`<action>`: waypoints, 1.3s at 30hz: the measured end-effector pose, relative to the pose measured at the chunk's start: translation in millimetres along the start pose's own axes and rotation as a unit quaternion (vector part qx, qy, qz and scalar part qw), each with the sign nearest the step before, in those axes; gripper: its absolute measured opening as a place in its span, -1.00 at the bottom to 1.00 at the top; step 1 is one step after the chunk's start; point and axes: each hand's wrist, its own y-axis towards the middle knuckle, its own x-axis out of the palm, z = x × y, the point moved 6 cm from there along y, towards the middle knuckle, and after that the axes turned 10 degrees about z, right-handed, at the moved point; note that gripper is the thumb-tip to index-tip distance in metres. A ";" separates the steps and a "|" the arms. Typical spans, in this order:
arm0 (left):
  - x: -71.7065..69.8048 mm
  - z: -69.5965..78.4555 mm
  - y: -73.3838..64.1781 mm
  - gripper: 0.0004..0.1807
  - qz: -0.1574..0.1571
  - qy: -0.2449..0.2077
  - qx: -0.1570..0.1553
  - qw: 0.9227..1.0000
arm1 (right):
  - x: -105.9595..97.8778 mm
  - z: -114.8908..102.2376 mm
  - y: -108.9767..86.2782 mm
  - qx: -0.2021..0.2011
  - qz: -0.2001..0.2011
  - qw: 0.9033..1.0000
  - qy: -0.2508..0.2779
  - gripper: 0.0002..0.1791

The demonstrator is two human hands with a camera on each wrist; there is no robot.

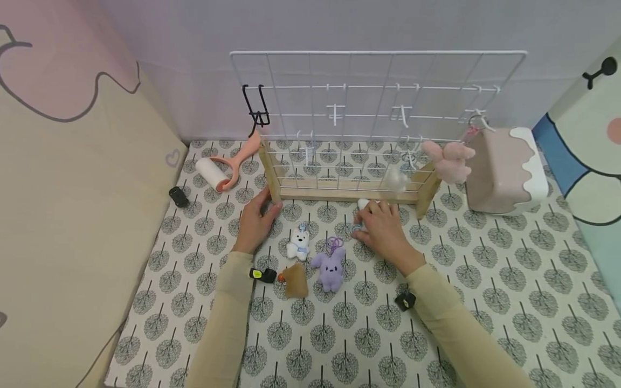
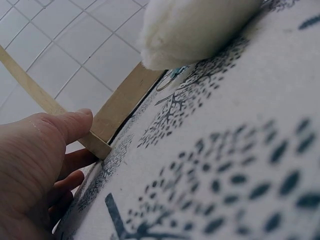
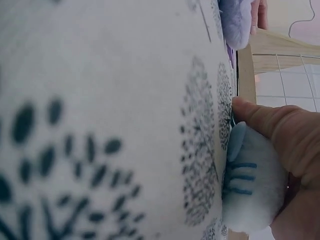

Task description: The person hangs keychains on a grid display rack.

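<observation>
My left hand [image 1: 254, 223] grips the left wooden leg [image 1: 269, 172] of a white wire grid rack, its thumb on the front edge in the left wrist view. In front of the rack's wooden base bar [image 1: 335, 193], my right hand [image 1: 385, 231] holds a white plush keychain [image 3: 255, 185] with blue stripes low at the table. The fingers mostly cover it in the head view. Between the hands lie a white bear plush keychain [image 1: 299, 245], a purple bunny plush keychain [image 1: 331, 271] and a brown plush [image 1: 295, 281].
A pink bunny plush [image 1: 452, 164] and a fluffy white plush [image 1: 396, 179] hang from hooks on the grid. Left of the rack are a lint roller [image 1: 212, 174] and a small black object [image 1: 179, 196]. A pink-and-white box [image 1: 506, 170] stands right.
</observation>
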 end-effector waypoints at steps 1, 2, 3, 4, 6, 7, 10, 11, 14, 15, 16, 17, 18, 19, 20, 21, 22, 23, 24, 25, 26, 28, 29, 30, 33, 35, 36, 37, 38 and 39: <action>-0.1 0.6 0.0 -0.31 0.000 0.001 0.001 1.000 | -0.6 0.4 -0.2 -0.001 0.002 1.000 0.002 -0.63; -0.3 1.0 -0.1 -0.31 0.001 0.002 0.002 1.000 | -1.1 0.7 -0.4 -0.003 0.007 1.000 0.004 -0.64; -0.3 1.2 0.1 -0.31 0.002 0.002 0.005 1.000 | -1.7 0.8 -0.6 -0.007 0.012 1.000 0.008 -0.65; -0.5 1.4 0.1 -0.31 0.003 0.002 0.006 1.000 | -2.2 0.9 -0.7 -0.011 0.019 1.000 0.012 -0.66; -1.0 1.3 -0.1 -0.31 0.003 0.002 0.007 1.000 | -3.2 1.8 -0.6 -0.015 0.033 0.999 0.025 -0.68; -1.1 1.1 -0.4 -0.31 0.003 0.001 0.006 1.000 | -3.1 2.9 -0.6 -0.015 0.042 0.998 0.037 -0.69; -1.3 0.1 -1.0 -0.31 0.004 0.001 0.007 1.000 | -2.8 7.3 0.1 0.003 0.062 0.995 0.082 -0.72; -1.4 0.1 -1.2 -0.31 0.004 0.000 0.006 1.000 | -2.8 9.2 0.4 0.014 0.067 0.993 0.100 -0.73; -1.6 0.6 -1.8 -0.31 0.004 0.001 0.004 1.000 | -2.9 13.2 1.3 0.038 0.083 0.984 0.150 -0.77; -1.5 0.5 -2.0 -0.31 0.004 0.003 0.002 1.000 | -4.2 13.7 1.6 0.044 0.087 0.981 0.167 -0.78; -1.5 0.9 -2.3 -0.31 0.003 0.003 0.000 1.000 | -5.3 14.4 1.7 0.051 0.092 0.977 0.185 -0.79; -1.5 1.3 -2.5 -0.30 0.002 0.004 -0.002 1.000 | -6.3 15.2 1.8 0.059 0.095 0.973 0.200 -0.80; -1.5 1.5 -2.6 -0.30 0.001 0.005 -0.004 1.000 | -7.7 15.6 1.8 0.068 0.098 0.969 0.217 -0.80; -1.4 1.8 -2.6 -0.30 0.000 0.005 -0.005 1.000 | -9.8 16.2 1.5 0.079 0.101 0.963 0.235 -0.81; -1.3 2.0 -2.5 -0.30 -0.001 0.005 -0.005 1.000 | -12.5 16.9 1.4 0.090 0.106 0.958 0.250 -0.80; -1.2 2.3 -2.3 -0.30 -0.001 0.005 -0.005 1.000 | -15.7 17.4 1.5 0.101 0.111 0.952 0.265 -0.81; -1.3 2.5 -2.2 -0.30 -0.002 0.004 -0.004 1.000 | -19.4 18.1 1.4 0.114 0.119 0.946 0.278 -0.82; -1.4 2.7 -2.0 -0.30 -0.001 0.004 -0.003 1.000 | -24.0 18.4 1.3 0.124 0.126 0.940 0.291 -0.83; -1.4 2.5 -1.6 -0.30 -0.001 0.005 -0.002 1.000 | -29.7 18.0 1.6 0.128 0.138 0.934 0.303 -0.84; -1.4 2.5 -1.5 -0.30 0.000 0.003 -0.001 1.000 | -35.6 17.6 1.7 0.129 0.149 0.928 0.316 -0.85; -1.4 2.3 -1.4 -0.30 0.000 0.003 -0.001 1.000 | -41.8 17.2 2.0 0.128 0.164 0.921 0.328 -0.86; -1.6 2.4 -1.4 -0.30 0.001 0.002 0.001 1.000 | -54.3 16.1 2.4 0.124 0.192 0.908 0.352 -0.88; -1.6 2.1 -1.4 -0.30 0.001 0.002 0.000 1.000 | -60.1 15.2 2.8 0.117 0.205 0.902 0.363 -0.88; -1.6 1.8 -1.4 -0.30 0.001 0.001 -0.001 1.000 | -66.2 14.4 3.0 0.111 0.220 0.896 0.369 -0.88; -1.4 1.2 -2.0 -0.30 -0.001 -0.001 -0.002 1.000 | -84.9 9.6 3.1 0.101 0.255 0.874 0.400 -0.89; -1.0 0.7 -2.0 -0.30 -0.001 -0.001 -0.002 1.000 | -97.9 5.2 4.0 0.097 0.270 0.857 0.428 -0.90; -0.9 0.5 -2.1 -0.30 -0.001 -0.001 -0.001 1.000 | -104.8 3.0 4.8 0.097 0.276 0.848 0.441 -0.89; -0.9 0.5 -1.9 -0.30 -0.002 -0.001 -0.001 1.000 | -111.8 0.8 5.8 0.095 0.282 0.840 0.454 -0.89; -0.7 0.6 -1.8 -0.30 -0.003 -0.001 0.000 1.000 | -119.0 -0.9 6.9 0.097 0.288 0.834 0.461 -0.89; -0.7 0.6 -1.7 -0.30 -0.003 -0.001 0.000 1.000 | -126.5 -2.2 7.9 0.097 0.297 0.827 0.468 -0.91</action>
